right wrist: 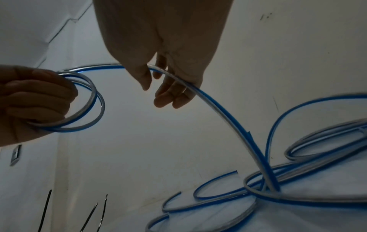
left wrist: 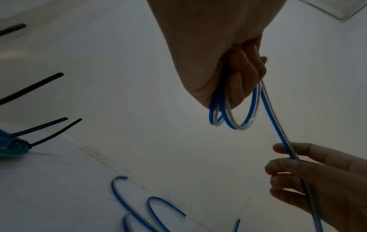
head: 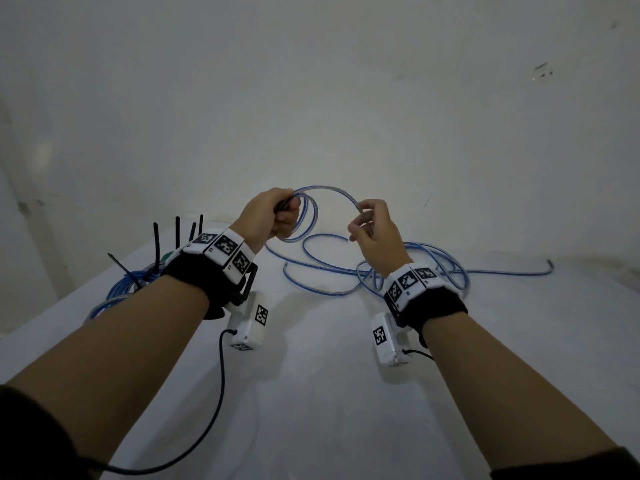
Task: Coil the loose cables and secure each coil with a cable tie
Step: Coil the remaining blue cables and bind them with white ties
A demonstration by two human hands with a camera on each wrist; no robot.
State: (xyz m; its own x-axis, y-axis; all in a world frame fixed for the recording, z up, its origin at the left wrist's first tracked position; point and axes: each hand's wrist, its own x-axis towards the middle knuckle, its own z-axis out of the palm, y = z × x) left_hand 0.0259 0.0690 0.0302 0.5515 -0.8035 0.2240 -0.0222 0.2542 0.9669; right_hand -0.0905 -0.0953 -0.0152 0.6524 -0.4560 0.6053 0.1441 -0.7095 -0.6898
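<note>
A blue-and-clear cable (head: 332, 268) sprawls in loose loops on the white table (head: 311, 393). My left hand (head: 277, 216) grips a small coil (head: 304, 216) of a few turns of it, raised above the table; the coil (left wrist: 234, 116) hangs below the curled fingers (left wrist: 244, 73). The cable arcs over to my right hand (head: 372, 225), whose thumb and fingers (right wrist: 168, 87) curl round the strand (right wrist: 208, 100) before it drops to the loose pile (right wrist: 278, 188). My right hand (left wrist: 309, 169) is also in the left wrist view.
At the table's left edge lie tied blue coils (head: 121, 289) with black cable-tie tails (head: 177, 233) sticking up, and a green one (left wrist: 14, 150) beside them. A white wall (head: 311, 98) rises just behind the table. A black cord (head: 214, 393) runs from my left wrist unit.
</note>
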